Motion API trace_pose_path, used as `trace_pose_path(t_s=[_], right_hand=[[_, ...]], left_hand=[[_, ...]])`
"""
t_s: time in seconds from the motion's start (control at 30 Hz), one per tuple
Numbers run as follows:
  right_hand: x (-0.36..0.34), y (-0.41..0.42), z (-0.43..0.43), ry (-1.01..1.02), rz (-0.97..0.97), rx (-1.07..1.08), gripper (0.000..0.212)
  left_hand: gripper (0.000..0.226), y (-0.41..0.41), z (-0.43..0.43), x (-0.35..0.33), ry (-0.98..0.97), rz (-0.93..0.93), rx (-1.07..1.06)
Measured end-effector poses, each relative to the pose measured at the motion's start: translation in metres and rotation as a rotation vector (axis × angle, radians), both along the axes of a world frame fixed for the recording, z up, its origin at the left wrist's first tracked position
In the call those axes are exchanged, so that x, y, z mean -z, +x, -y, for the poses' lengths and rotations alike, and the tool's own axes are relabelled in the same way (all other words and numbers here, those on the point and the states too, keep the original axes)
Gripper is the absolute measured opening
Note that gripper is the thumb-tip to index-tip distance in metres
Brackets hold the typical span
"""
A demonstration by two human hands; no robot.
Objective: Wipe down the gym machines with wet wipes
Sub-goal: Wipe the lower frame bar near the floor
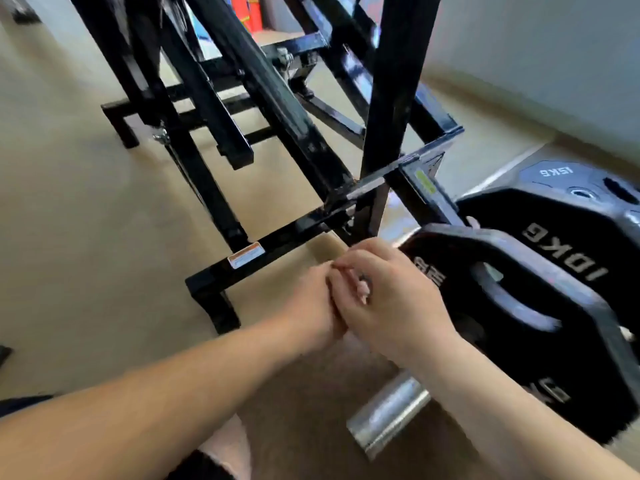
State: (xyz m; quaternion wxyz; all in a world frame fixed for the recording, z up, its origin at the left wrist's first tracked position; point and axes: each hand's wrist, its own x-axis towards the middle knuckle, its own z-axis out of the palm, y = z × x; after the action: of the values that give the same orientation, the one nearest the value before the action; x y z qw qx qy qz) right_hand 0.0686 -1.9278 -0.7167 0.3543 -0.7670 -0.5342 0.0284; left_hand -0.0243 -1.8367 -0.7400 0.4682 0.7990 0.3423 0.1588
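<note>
My left hand (310, 303) and my right hand (393, 297) meet low in the middle of the view, just in front of the black steel gym machine frame (277, 237). The right hand's fingers curl over the left hand's fingertips, which are hidden. No wet wipe shows in either hand. Both hands hover close to the edge of a black 10 kg weight plate (512, 306) that sits on a silver bar sleeve (389, 414). The picture is motion-blurred.
More black plates (575, 216), one marked 15 kg, stack behind at the right. The machine's angled black bars (270, 84) and feet (214, 306) spread over the beige floor (76, 237). A white warning label (246, 255) is stuck on the low crossbar. A pale wall (554, 64) runs along the right.
</note>
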Motion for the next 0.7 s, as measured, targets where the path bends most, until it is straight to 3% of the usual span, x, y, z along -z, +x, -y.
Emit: trace_pose_path(t_s=[0.03,0.1,0.23,0.37,0.47,0.6,0.7], right_hand=[[0.01,-0.013,-0.011,-0.139,-0.058,-0.009,0.023],[0.025,-0.032,-0.038,-0.332,-0.216,-0.007,0.028],[0.055,-0.058,-0.094,-0.51,-0.397,0.034,0.02],[0.078,-0.072,-0.13,-0.719,-0.364,-0.013,0.025],[0.083,-0.084,-0.153,-0.79,-0.326,-0.005,0.031],[0.075,-0.093,-0.177,-0.952,-0.196,-0.126,0.031],[0.075,-0.091,-0.19,-1.023,-0.092,-0.215,0.033]], left_hand=[[0.015,-0.022,-0.019,0.008,-0.01,-0.061,0.063],[0.007,-0.068,-0.063,0.03,-0.027,-0.241,-0.048],[0.016,-0.129,-0.163,0.074,0.079,-0.358,-0.241],[0.016,-0.14,-0.232,0.113,0.28,-0.274,-0.229],[0.019,-0.144,-0.241,0.156,0.269,-0.391,-0.053],[0.018,-0.164,-0.234,0.192,0.246,-0.3,0.043],[0.014,-0.174,-0.242,0.199,0.441,-0.239,0.109]])
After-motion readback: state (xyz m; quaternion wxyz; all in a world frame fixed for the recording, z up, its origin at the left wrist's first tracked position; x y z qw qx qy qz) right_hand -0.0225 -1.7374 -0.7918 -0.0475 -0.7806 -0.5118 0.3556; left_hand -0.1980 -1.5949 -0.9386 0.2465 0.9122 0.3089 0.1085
